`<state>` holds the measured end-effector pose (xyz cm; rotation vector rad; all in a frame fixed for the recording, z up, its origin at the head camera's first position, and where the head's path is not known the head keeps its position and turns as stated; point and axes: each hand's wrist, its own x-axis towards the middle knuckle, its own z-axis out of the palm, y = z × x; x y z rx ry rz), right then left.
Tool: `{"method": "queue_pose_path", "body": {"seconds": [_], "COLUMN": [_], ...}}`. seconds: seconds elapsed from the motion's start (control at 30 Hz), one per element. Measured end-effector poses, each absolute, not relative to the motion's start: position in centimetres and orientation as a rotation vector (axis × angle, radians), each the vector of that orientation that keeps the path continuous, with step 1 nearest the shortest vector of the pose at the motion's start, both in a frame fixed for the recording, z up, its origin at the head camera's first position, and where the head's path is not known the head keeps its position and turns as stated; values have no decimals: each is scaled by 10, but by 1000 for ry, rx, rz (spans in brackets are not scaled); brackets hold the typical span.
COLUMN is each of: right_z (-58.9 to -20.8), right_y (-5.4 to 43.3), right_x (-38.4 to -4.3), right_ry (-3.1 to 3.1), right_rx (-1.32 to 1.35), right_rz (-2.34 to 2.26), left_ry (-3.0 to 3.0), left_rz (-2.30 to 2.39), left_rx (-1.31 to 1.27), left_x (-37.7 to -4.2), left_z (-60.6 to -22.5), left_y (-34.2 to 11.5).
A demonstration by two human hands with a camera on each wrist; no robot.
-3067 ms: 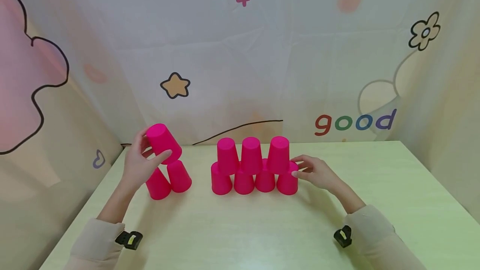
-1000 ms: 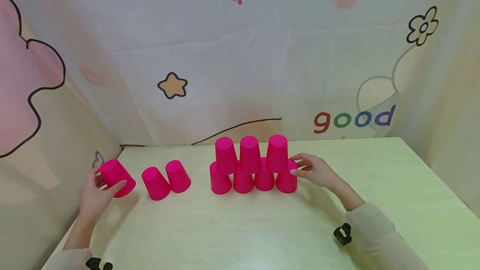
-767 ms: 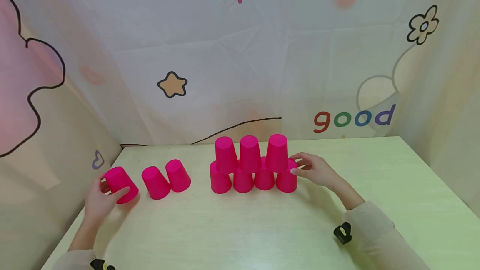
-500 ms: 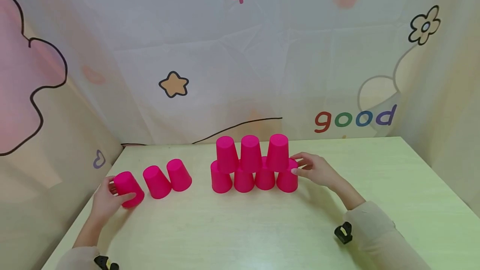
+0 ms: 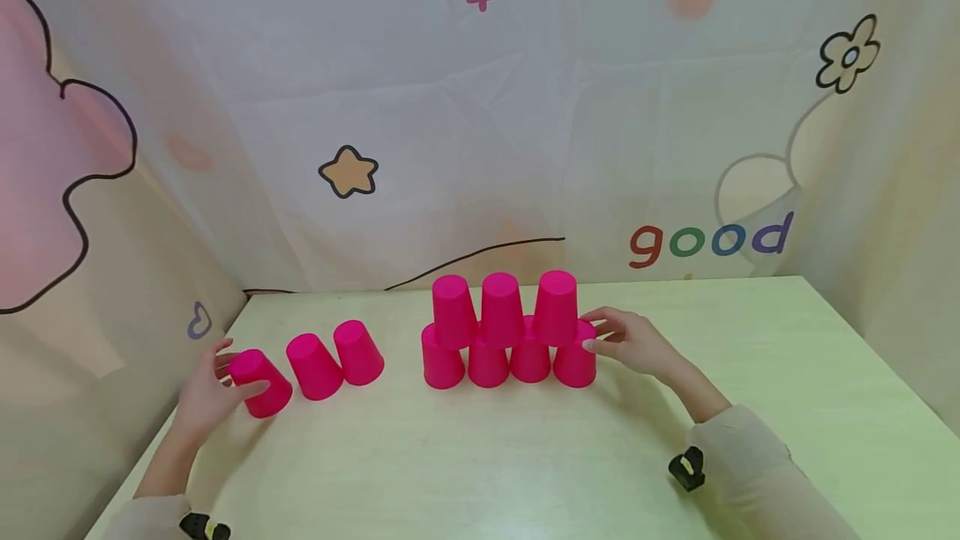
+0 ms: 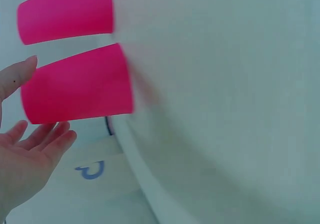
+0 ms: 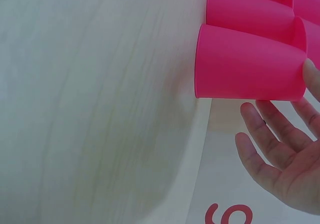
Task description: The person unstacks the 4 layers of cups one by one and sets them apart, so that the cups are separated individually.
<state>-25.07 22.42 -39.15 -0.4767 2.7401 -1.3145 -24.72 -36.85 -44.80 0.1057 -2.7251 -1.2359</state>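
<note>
My left hand (image 5: 204,394) is around an upside-down pink cup (image 5: 261,386) standing on the table at left. In the left wrist view its fingers are spread beside that cup (image 6: 80,87), the thumb overlapping the narrow end. My right hand (image 5: 630,344) stays at the right end of a two-tier cup stack, its thumb and fingertips at the end cup (image 5: 574,361) of the bottom row. In the right wrist view the right thumb (image 7: 311,77) lies against that cup's narrow end, while the other fingers extend loosely beside it.
Two more upside-down pink cups, one (image 5: 313,367) nearer and one (image 5: 358,352) farther, stand right of the left hand's cup. Several cups form the stack's bottom row, with three on top, including a middle one (image 5: 502,311). A printed curtain (image 5: 480,123) hangs behind the table (image 5: 480,457).
My left hand has carried its cup from above the two left cups down to the table on their left, and its fingers have loosened. The right hand and the stack have stayed put.
</note>
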Motion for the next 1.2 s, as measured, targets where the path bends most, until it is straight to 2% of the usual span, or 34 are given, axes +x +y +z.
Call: {"method": "queue_pose_path", "body": {"seconds": [0.07, 0.3, 1.2], "right_z": [-391, -389, -391], "right_y": [225, 224, 223], "right_x": [-250, -250, -248], "right_ry": [2744, 2737, 2724], "right_rx": [-469, -473, -477], "right_rz": [-1311, -1312, -1336], "left_ry": [-2709, -2637, -2501], "left_rz": [-1173, -1237, -1344], "left_rx": [63, -6, -406], "left_x": [-252, -212, -220], "left_z": [-447, -369, -345], "left_y": [-372, -317, -226]}}
